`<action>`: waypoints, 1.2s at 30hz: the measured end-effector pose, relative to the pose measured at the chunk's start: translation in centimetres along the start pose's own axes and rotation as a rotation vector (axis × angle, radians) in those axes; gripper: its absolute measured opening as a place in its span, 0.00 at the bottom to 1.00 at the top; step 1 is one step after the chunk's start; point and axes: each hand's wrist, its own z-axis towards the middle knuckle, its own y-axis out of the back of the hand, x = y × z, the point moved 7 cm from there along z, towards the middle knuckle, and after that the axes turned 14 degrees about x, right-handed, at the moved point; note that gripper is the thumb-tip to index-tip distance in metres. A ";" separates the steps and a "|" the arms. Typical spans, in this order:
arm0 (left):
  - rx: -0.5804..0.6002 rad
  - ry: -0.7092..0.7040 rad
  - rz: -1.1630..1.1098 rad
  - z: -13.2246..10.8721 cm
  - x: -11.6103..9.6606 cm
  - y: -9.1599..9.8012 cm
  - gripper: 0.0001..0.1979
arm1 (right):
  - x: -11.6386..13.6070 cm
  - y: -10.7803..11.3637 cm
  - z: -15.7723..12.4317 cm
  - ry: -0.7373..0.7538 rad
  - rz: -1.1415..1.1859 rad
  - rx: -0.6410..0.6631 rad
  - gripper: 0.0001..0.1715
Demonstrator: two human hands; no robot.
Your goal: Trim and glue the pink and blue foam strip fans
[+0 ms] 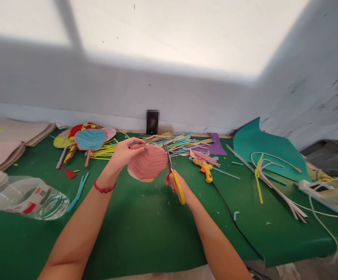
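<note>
My left hand (128,152) pinches the upper left edge of a pink, ribbed, rounded piece (148,165) held above the green table. A pale border runs along the lower edge of this piece. In my right hand (178,186) are yellow-handled scissors (178,188), their blades pointing up and away at the right edge of the pink piece. Whether the blades are parted is too small to tell. Behind the pink piece lies a loose pile of thin coloured strips (180,142).
A yellow glue gun (205,170) with a black cord lies right of my hands. Clear bottle (26,196) and round fan-like crafts (90,139) are at left. A phone (152,122) leans on the wall. At right are a teal sheet (270,146) and power strip (323,196).
</note>
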 end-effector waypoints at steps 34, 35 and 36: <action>0.481 0.173 -0.642 1.7 6.4 -9.4 0.24 | 0.4 7.0 -0.9 0.162 0.489 -0.653 0.28; 0.476 0.159 -0.624 1.6 6.4 -9.6 0.24 | 0.4 7.1 -0.9 0.164 0.471 -0.649 0.28; 0.474 0.145 -0.614 1.5 6.3 -9.9 0.24 | 0.5 7.2 -0.8 0.168 0.449 -0.641 0.27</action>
